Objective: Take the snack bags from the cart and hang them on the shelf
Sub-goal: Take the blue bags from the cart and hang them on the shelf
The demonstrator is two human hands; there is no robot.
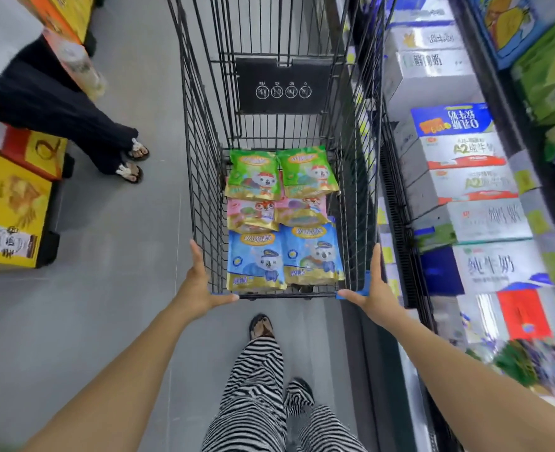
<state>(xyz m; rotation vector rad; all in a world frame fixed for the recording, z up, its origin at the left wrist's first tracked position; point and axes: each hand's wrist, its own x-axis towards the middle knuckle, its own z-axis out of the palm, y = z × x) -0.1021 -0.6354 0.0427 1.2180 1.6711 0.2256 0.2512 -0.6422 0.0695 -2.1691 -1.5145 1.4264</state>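
Note:
A black wire shopping cart (pixel 204 164) stands in front of me in a shop aisle. On its floor lie several snack bags in pairs: green bags (pixel 253 174) at the far end, pink bags (pixel 251 215) in the middle, blue bags (pixel 256 261) nearest me. My left hand (pixel 201 285) grips the cart's near left corner at the handle. My right hand (pixel 372 285) grips the near right corner. Neither hand touches a bag.
Shelves with white and blue milk cartons (pixel 465 151) run along the right, close to the cart. Another person in dark trousers and sandals (pixel 129 161) stands at the left. Yellow display boxes (pixel 12 203) sit at the left edge. Grey floor (pixel 116 256) lies between.

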